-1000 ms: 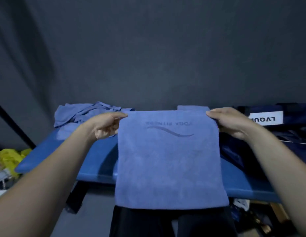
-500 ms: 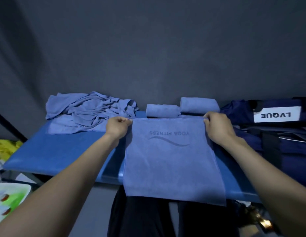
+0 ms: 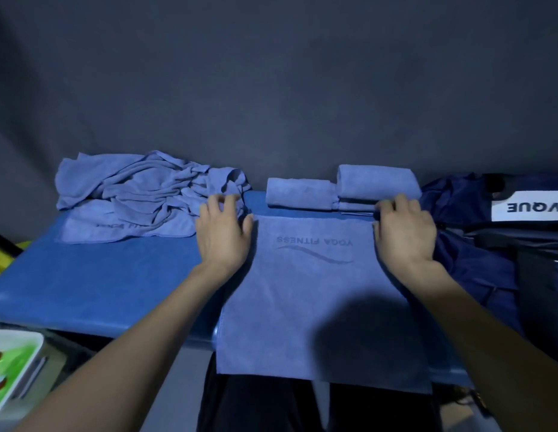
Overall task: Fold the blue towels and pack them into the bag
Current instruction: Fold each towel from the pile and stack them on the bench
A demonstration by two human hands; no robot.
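Where fingers [image 3: 223, 202] rest, towel [image 3: 315, 294] between.

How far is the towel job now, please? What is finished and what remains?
Done: two rolled towels lie at the back of the table. In hand: one towel is spread flat, left hand and right hand resting on its far corners. Left: a crumpled pile is unfolded, and no towel is visibly in the bag.

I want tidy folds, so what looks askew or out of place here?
The flat towel overhangs the table's near edge, and the unfolded towels lie crumpled at the back left.
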